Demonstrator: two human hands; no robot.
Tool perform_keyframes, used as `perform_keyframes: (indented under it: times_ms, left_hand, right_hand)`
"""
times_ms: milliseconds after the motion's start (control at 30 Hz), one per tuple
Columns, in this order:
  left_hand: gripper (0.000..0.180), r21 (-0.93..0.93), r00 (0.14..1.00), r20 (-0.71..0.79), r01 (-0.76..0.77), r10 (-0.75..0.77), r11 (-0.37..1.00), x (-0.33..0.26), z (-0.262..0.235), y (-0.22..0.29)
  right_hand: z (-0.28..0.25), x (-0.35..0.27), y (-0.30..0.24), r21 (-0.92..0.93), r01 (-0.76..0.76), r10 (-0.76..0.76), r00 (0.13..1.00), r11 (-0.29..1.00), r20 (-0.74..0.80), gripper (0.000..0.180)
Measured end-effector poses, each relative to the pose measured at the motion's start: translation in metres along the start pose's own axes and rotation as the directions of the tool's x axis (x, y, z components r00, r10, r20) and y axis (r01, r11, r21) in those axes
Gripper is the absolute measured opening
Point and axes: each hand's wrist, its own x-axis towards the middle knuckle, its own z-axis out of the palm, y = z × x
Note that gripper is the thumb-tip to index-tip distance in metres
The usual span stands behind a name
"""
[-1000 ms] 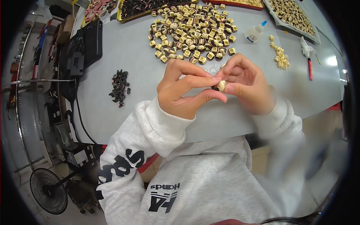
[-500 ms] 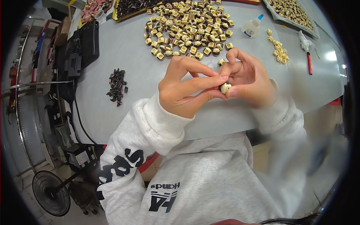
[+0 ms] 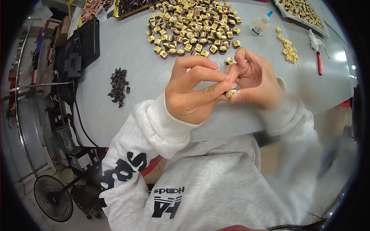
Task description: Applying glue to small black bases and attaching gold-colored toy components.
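Observation:
Between the fingertips of both hands is a small cream-coloured moulded piece (image 3: 230,93), partly covered by the fingers. My left hand (image 3: 192,90) pinches it from the left with thumb and fingers. From the other side my right hand (image 3: 257,82) grips it with its thumb, the other fingers curled. Just beyond the fingertips one small cream-and-dark piece (image 3: 229,61) lies on the table. Farther off spreads a large pile of cream, dark and pink two-part pieces (image 3: 192,29). Small black parts (image 3: 118,86) are heaped to the left, and loose cream parts (image 3: 287,50) lie to the right.
A glue bottle with blue tip (image 3: 259,25) stands on the grey table (image 3: 150,77). A red-handled tool (image 3: 319,63) lies far right, near a tray of cream pieces (image 3: 300,13). Trays of dark and pink parts (image 3: 133,7) and a black device with cables (image 3: 83,46) are left.
My left fingers have shifted over the held piece, spreading more apart, and its dark side is now hidden. My right hand has barely moved. The view has shifted slightly.

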Motion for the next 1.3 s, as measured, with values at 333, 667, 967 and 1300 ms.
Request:
perform_keyframes:
  times_ms: [333, 667, 967, 1300]
  left_hand:
    - [0.039, 0.144, 0.989, -0.035, 0.15, -0.146, 0.978, 0.024, -0.025, -0.005]
    - [0.019, 0.446, 0.646, -0.069, 0.701, -0.76, 0.556, 0.004, -0.131, -0.051]
    - [0.021, 0.545, 0.677, -0.07, 0.641, -0.732, 0.541, -0.037, -0.153, -0.062]
    - [0.014, 0.428, 0.554, -0.084, 0.771, -0.828, 0.472, -0.037, -0.144, -0.068]
  right_hand:
    - [-0.006, 0.016, -0.004, -0.231, 0.228, -0.24, 0.97, 0.946, -0.025, 0.026]
    - [-0.019, 0.014, -0.011, -0.812, 0.157, -0.536, 0.817, 0.562, -0.213, 0.017]
    - [-0.064, 0.019, -0.016, -0.966, -0.133, -0.884, 0.39, 0.223, -0.258, 0.039]
    - [-0.085, 0.03, -0.009, -0.851, -0.056, -0.604, 0.68, 0.522, -0.415, 0.032]
